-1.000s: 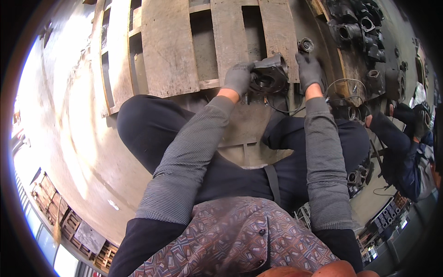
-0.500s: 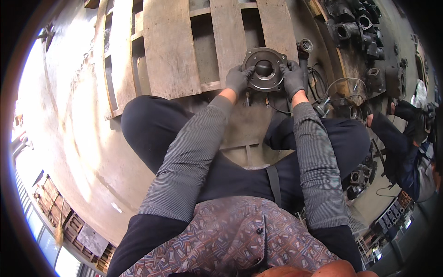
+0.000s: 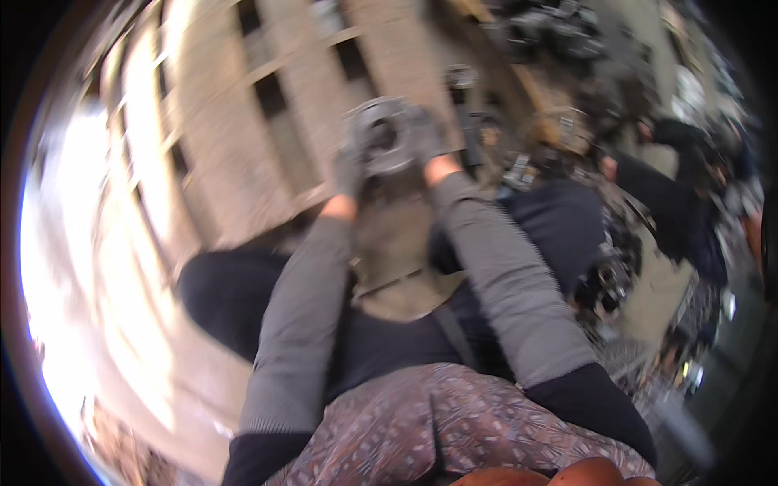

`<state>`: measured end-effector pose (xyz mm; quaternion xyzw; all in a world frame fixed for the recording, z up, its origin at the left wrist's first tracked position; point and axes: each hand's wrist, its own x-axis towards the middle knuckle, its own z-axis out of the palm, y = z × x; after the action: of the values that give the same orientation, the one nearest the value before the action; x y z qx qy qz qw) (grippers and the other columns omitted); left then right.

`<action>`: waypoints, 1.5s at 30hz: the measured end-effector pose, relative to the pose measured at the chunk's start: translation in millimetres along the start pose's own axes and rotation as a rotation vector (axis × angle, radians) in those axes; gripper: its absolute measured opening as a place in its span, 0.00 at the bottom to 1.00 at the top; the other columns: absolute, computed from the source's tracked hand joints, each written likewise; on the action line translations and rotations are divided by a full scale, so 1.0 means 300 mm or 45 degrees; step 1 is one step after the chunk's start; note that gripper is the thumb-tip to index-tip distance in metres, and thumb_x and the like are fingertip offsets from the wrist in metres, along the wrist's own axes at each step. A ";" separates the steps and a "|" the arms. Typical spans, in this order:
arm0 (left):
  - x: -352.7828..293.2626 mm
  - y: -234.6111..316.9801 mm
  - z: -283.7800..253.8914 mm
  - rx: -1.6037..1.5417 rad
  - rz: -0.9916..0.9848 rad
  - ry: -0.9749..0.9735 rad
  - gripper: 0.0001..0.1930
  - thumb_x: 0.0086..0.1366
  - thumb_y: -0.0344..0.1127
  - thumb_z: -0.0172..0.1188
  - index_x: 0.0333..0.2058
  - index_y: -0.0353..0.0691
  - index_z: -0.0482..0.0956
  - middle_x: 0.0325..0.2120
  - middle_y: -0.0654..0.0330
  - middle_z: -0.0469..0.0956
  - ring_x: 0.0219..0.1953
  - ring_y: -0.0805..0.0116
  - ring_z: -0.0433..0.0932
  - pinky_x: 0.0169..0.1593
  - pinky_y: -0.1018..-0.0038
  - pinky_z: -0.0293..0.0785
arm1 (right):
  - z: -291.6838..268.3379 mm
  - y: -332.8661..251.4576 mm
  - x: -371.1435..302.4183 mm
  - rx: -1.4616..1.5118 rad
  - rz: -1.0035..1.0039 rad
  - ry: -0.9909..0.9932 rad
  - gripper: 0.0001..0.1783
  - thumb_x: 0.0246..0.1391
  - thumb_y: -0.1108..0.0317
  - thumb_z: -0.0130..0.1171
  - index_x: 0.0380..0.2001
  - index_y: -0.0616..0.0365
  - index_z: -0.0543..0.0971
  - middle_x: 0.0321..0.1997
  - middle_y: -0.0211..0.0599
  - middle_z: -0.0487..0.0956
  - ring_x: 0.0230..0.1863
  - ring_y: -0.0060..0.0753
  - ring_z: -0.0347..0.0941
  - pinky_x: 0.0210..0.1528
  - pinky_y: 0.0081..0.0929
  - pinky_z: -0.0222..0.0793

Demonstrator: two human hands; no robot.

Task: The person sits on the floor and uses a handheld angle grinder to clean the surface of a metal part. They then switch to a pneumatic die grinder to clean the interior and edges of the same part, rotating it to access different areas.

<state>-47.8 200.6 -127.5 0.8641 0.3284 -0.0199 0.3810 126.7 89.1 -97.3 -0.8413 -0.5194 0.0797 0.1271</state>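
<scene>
Both my hands, in dark grey gloves, hold a round grey metal flange [image 3: 391, 164] with a dark hole in its middle. My left hand [image 3: 348, 170] grips its left edge. On its right edge my right hand [image 3: 427, 136] is closed. The flange is over the near edge of a wooden pallet [image 3: 312, 121], in front of my crossed legs. Motion blur hides the finger details and whether the flange touches the boards. A dark tool with a round head [image 3: 461, 78] is to the right of my right hand.
Dark metal castings [image 3: 559, 31] are piled at the far right, by a wooden edge. More metal parts [image 3: 604, 287] lie beside my right knee. Another person [image 3: 681, 194] in dark clothes sits at the right. Bright floor [image 3: 138, 340] stretches along the left.
The whole view has swung and blurred, so the flange and my hands appear farther left in the picture. Both hands still hold the flange.
</scene>
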 end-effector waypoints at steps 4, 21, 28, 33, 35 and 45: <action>0.015 -0.070 0.003 -0.375 -0.083 -0.008 0.18 0.76 0.50 0.51 0.53 0.45 0.80 0.36 0.47 0.85 0.37 0.50 0.83 0.42 0.57 0.76 | -0.044 -0.088 -0.004 0.874 0.873 0.210 0.21 0.65 0.57 0.57 0.54 0.57 0.81 0.55 0.54 0.82 0.58 0.58 0.77 0.61 0.47 0.72; -0.053 0.099 -0.110 -0.931 -0.709 -0.095 0.31 0.68 0.51 0.69 0.55 0.28 0.73 0.42 0.46 0.83 0.36 0.58 0.85 0.33 0.66 0.80 | -0.436 -0.298 0.011 0.588 0.855 0.481 0.25 0.62 0.62 0.57 0.61 0.58 0.73 0.57 0.53 0.78 0.58 0.55 0.75 0.62 0.48 0.70; -0.095 0.213 -0.289 -0.540 -0.239 0.582 0.27 0.70 0.40 0.66 0.58 0.26 0.71 0.51 0.41 0.79 0.53 0.52 0.79 0.58 0.62 0.73 | -0.995 -0.409 -0.262 0.951 -0.001 1.148 0.14 0.63 0.68 0.62 0.51 0.60 0.81 0.43 0.48 0.85 0.42 0.45 0.84 0.47 0.35 0.79; -0.184 0.302 -0.439 -0.931 0.033 0.635 0.19 0.72 0.36 0.63 0.55 0.29 0.75 0.47 0.52 0.81 0.48 0.63 0.80 0.52 0.69 0.76 | -1.076 -0.204 -0.628 1.053 0.240 1.110 0.14 0.69 0.71 0.59 0.55 0.59 0.81 0.51 0.36 0.85 0.49 0.29 0.83 0.50 0.26 0.82; -0.248 0.331 -0.486 -1.192 0.014 0.589 0.17 0.73 0.36 0.61 0.54 0.31 0.76 0.45 0.55 0.82 0.45 0.68 0.81 0.49 0.73 0.77 | -0.964 -0.079 -0.768 1.341 0.596 1.022 0.13 0.68 0.71 0.60 0.54 0.60 0.82 0.50 0.34 0.84 0.47 0.27 0.82 0.49 0.27 0.81; -0.561 0.396 -0.719 -1.316 0.159 0.632 0.18 0.77 0.35 0.56 0.59 0.28 0.74 0.50 0.50 0.82 0.51 0.62 0.84 0.57 0.69 0.82 | -0.082 0.391 -1.608 2.160 1.733 1.111 0.10 0.65 0.62 0.56 0.28 0.50 0.77 0.25 0.31 0.79 0.26 0.34 0.79 0.32 0.29 0.73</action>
<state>-156.9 193.9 150.0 0.5622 0.3232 0.3690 0.6658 17.4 -395.5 -107.6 -0.5475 0.3452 0.1567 0.7460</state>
